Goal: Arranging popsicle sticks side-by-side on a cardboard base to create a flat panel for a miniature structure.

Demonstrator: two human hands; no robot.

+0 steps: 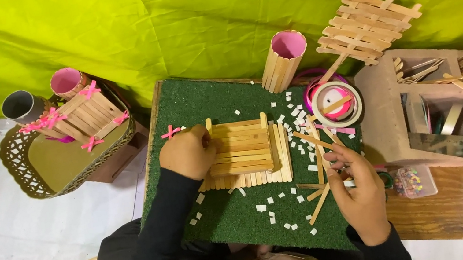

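Right hand on sticks — box stick-filled

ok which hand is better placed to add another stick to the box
Right, probably. The right hand is already among the loose sticks, fingers on them, while the left hand rests on the stick box, steadying it.

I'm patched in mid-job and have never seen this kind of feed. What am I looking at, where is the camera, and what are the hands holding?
There is no machine: the single camera sits on a person's head and looks down at their bare hands. The left hand presses on a small box of wooden craft sticks on a green mat. The right hand pinches a loose stick between its fingers. White paper bits litter the mat. Nearby stand a stick-clad pink cup and a tape roll.
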